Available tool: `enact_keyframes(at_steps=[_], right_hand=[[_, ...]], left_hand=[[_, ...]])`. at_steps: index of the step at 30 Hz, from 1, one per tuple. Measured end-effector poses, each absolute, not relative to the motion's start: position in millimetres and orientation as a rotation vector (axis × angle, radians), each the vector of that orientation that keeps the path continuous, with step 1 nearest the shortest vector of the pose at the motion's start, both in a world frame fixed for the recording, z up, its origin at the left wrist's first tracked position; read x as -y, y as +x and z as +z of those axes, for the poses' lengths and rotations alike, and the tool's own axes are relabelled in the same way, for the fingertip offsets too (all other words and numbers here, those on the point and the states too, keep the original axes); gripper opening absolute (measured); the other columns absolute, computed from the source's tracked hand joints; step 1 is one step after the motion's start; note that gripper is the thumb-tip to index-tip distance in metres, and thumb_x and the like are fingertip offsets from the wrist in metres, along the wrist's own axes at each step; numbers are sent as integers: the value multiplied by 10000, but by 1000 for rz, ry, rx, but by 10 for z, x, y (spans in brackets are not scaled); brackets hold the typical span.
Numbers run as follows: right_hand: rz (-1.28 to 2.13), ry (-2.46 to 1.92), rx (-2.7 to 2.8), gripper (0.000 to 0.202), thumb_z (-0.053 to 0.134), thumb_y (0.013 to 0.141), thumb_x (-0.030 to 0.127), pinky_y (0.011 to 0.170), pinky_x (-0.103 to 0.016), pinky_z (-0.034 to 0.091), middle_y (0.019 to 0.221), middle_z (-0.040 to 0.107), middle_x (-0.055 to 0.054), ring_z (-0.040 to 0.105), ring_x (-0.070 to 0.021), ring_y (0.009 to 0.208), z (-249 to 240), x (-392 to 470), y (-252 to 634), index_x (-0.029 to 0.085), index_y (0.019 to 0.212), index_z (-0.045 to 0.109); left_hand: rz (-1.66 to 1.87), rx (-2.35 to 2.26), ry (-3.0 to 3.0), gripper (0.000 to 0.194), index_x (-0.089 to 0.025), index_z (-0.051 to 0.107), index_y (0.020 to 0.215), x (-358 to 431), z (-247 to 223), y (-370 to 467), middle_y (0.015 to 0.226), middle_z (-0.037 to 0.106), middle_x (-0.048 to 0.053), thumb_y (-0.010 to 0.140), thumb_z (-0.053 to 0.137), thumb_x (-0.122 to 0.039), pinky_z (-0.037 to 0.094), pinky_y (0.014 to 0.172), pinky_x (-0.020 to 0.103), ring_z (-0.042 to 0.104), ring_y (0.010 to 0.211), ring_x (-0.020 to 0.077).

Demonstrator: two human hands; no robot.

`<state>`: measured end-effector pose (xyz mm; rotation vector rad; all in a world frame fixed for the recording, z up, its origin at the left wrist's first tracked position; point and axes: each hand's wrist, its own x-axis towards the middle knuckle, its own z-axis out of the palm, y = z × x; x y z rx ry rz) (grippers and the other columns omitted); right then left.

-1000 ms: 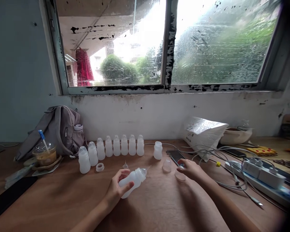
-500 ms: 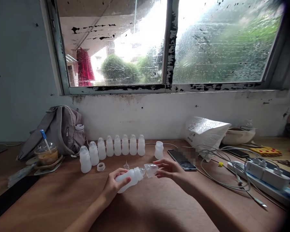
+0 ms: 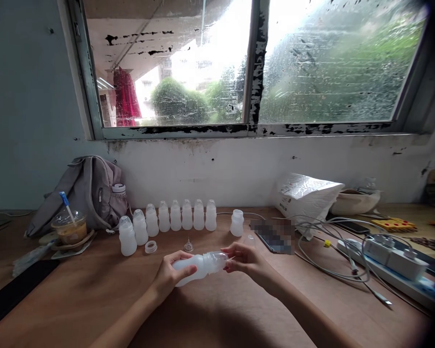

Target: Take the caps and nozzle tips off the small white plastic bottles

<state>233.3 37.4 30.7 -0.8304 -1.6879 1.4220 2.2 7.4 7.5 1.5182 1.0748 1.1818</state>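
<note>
My left hand (image 3: pixel 172 274) is closed around the body of a frosted white baby bottle (image 3: pixel 193 268), held tilted almost on its side above the table. A clear dome cap (image 3: pixel 215 261) sits over the bottle's nipple end. The fingers of my right hand (image 3: pixel 243 258) pinch the cap's far tip. Behind my hands a clear nipple (image 3: pixel 189 246) stands on the table, with a translucent collar ring (image 3: pixel 151 247) to its left. Farther back is a row of several capped baby bottles (image 3: pixel 175 217). An uncapped bottle (image 3: pixel 237 224) stands right of the row.
At left are a grey backpack (image 3: pixel 94 193), a lidded drink cup (image 3: pixel 70 229) and a black mat (image 3: pixel 20 290). On the right lie a phone (image 3: pixel 270 238), a white bag (image 3: pixel 306 200), tangled cables (image 3: pixel 333 273) and a power strip (image 3: pixel 387 268). A wall with a window rises behind.
My right hand has moved left with the clear cap. The cap, formerly apart at the nipple's tip, now covers the nipple end of the bottle. My left hand keeps its grip.
</note>
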Motion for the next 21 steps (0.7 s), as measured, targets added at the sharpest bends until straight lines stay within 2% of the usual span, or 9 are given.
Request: enact_keyframes(at_steps=[5, 11, 15, 21], right_hand=[[1456, -809, 1652, 360, 693, 601, 363, 695, -349, 494, 769, 607, -49, 599, -163, 692, 285, -363, 2309, 137, 859, 587], [1472, -816, 1644, 336, 714, 562, 372, 682, -339, 502, 916, 596, -80, 600, -152, 674, 302, -313, 2287, 126, 742, 573], [1475, -817, 1663, 339, 713, 559, 383, 667, -323, 503, 927, 593, -80, 595, -141, 659, 327, -287, 2287, 125, 724, 567], [1377, -791, 1703, 395, 651, 636, 410, 681, -321, 496, 810, 594, -51, 581, -159, 736, 335, -284, 2270, 141, 915, 573]], left_hand=[[1170, -1078, 1541, 309, -128, 603, 822, -17, 136, 32, 771, 625, 46, 616, 666, -350, 415, 579, 230, 560, 675, 160], [1228, -1125, 1600, 299, -128, 590, 780, 44, 147, 68, 738, 615, 37, 610, 665, -362, 414, 592, 238, 557, 671, 165], [1259, -1149, 1636, 315, -128, 576, 765, 63, 106, 85, 714, 606, 33, 613, 656, -392, 401, 555, 227, 545, 631, 156], [1248, -1254, 1722, 321, -153, 568, 808, 99, 122, 146, 747, 608, 33, 659, 600, -436, 413, 575, 232, 552, 650, 165]])
